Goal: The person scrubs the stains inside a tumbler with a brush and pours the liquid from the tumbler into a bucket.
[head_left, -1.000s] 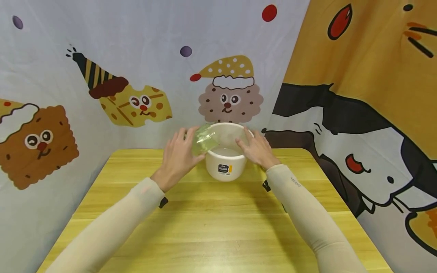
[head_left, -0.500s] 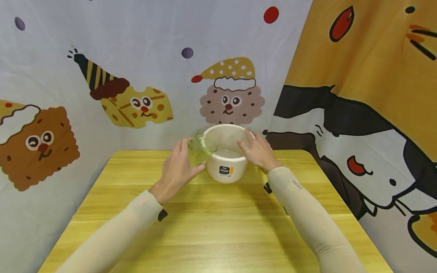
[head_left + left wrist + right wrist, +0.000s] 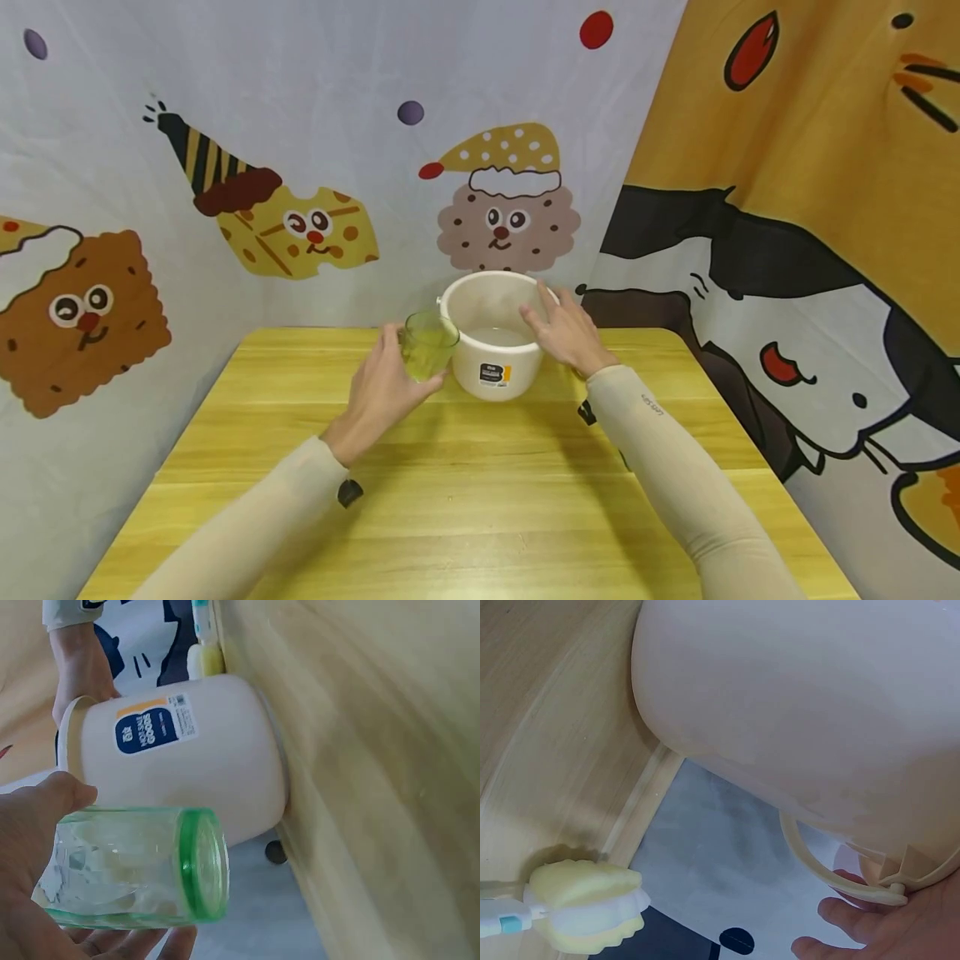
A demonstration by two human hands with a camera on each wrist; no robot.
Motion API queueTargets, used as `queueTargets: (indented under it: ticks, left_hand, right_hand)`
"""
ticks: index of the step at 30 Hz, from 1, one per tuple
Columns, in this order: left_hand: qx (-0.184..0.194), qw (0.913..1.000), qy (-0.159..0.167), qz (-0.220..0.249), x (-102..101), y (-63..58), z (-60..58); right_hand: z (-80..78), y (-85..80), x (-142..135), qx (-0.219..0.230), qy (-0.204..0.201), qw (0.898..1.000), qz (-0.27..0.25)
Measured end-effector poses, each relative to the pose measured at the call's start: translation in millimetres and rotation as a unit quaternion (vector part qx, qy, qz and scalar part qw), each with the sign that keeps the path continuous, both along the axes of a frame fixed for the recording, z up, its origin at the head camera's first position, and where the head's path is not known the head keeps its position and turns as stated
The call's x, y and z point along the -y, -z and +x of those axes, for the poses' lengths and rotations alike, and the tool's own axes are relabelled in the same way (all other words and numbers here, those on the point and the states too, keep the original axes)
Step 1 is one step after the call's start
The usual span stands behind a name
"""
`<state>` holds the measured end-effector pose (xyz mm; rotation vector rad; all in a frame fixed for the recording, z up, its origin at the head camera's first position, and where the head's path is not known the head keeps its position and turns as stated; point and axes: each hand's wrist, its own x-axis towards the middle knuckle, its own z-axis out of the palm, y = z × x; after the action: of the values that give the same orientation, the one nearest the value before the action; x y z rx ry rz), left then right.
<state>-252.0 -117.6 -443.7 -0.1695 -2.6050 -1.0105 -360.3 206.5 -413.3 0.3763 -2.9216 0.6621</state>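
My left hand point(image 3: 382, 375) grips a green-tinted drinking glass point(image 3: 429, 348), thumb on the near side and fingers round the far side. The glass stands nearly upright, just left of the cream plastic bucket point(image 3: 468, 367). In the left wrist view, the thick green base point(image 3: 201, 864) of the glass hangs above table height. My right hand point(image 3: 570, 333) holds the bucket's right rim, thumb over the inside and fingers outside. From the right wrist, those fingers point(image 3: 847, 919) show beside the bucket's handle point(image 3: 817, 866). The bucket stands upright with a dark label on its front.
Behind and right of the bucket, a yellow sponge brush point(image 3: 589, 904) with a white handle lies on the wooden table point(image 3: 450, 500). It also shows beyond the bucket in the left wrist view. A cartoon-print curtain point(image 3: 315, 100) hangs behind the table's back edge.
My left hand has drawn the glass left and down from over the bucket's rim, turning it from tilted towards the bucket to nearly upright. My right hand stays on the rim.
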Motion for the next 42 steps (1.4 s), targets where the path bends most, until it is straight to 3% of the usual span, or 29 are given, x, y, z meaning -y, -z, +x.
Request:
queueTargets:
  ticks: [19,42]
  left_hand:
    - [0.068,0.9974,0.026,0.004,1.1,38.1,10.1]
    - [0.062,0.9954,0.063,0.036,6.8,52.2,17.2]
  right_hand:
    - [2.3,-1.8,-1.5,0.002,0.0,1.0,-0.003]
    - [0.1,0.9,-1.2,-0.003,-0.001,1.0,0.001]
